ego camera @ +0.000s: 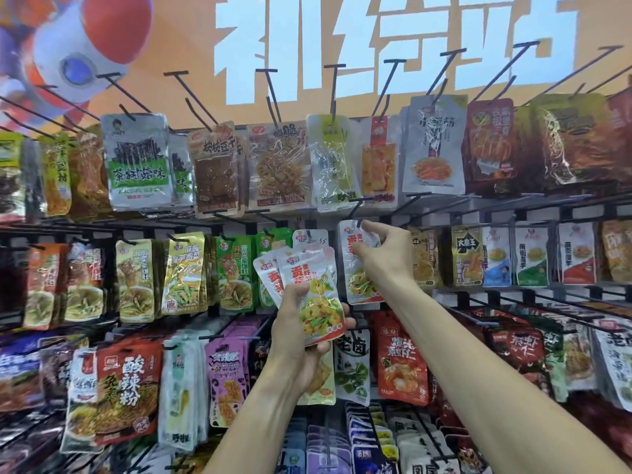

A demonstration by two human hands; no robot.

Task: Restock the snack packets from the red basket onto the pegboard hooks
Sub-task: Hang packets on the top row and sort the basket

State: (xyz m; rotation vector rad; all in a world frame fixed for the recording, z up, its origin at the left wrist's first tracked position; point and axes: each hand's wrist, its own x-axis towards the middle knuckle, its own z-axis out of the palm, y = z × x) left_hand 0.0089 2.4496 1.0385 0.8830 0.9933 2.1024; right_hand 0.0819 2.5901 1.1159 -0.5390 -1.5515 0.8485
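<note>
Up at the display wall, and both hands are busy. The left hand (301, 323) grips a fanned bunch of white plastic snack packets with red lettering and a picture of yellow-green vegetables (314, 289), thumb across the front, fingers curled behind the lower edge. The bunch sits in front of the middle row, just right of a hanging green foil packet (236, 271).

The right hand (390, 251) reaches higher and further in, pinching the top corner of one more white snack packet of the same kind (355, 268) between thumb and fingers. That packet's upper edge is right at the tip of a black wire pegboard hook (359, 208) (whether the hole is already over the wire, I cannot tell). It hangs roughly upright, its lower part showing below the wrist.

All around, the black wire pegboard rack (478, 200) carries rows of packets: a silver-and-green pouch (138, 162) in the top row, a brown clear-window pouch (213, 169) beside it, a red pouch with large white characters (128, 384) lower left, a purple pouch (225, 381) in the bottom row. Behind the top hooks stands an orange poster with big white characters (342, 46) and a cartoon rocket (85, 39) at the left. The red basket is out of frame.
</note>
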